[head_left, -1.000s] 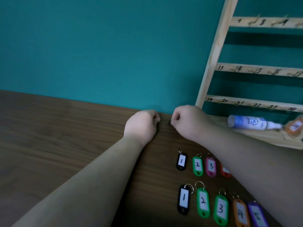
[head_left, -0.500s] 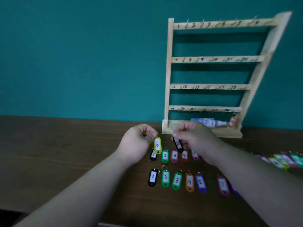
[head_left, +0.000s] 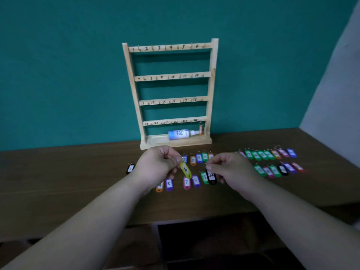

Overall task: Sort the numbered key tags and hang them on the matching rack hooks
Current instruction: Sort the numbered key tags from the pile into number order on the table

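**Hands.** The left hand (head_left: 157, 162) has its fingers curled inward. Thumb and forefinger pinch the small metal ring of the yellow tag (head_left: 186, 170), a smooth oval plastic tag with a white insert marked 6. The tag hangs tilted below the fingertips, above the table and clear of it. The right hand (head_left: 231, 168) is likewise curled and pinches the ring of the black tag (head_left: 211, 176), which is the same shape and marked 22. That tag hangs just right of the yellow one, and the two are apart.

**Rack.** The rack (head_left: 175, 48) is of pale, unfinished wood. It stands upright at the far edge of the table, against the matte teal wall (head_left: 58, 75). It has two posts, four flat rails and a shallow base tray. The rails carry handwritten numbers 1 to 24, each with a small hook beside it. An orange tag (head_left: 200, 131) hangs at the right end of the lowest rail. A white cylindrical bottle (head_left: 180, 134) with a blue label lies on its side in the tray.

**Table.** The table (head_left: 58, 172) is dark brown with a wood-grain surface. Coloured oval tags lie flat on it in two rows running left to right, partly hidden by the hands. A lone black tag (head_left: 130, 168) lies at the left end. A cluster of tags (head_left: 270, 154) at the right is blurred, and their numbers cannot be read.
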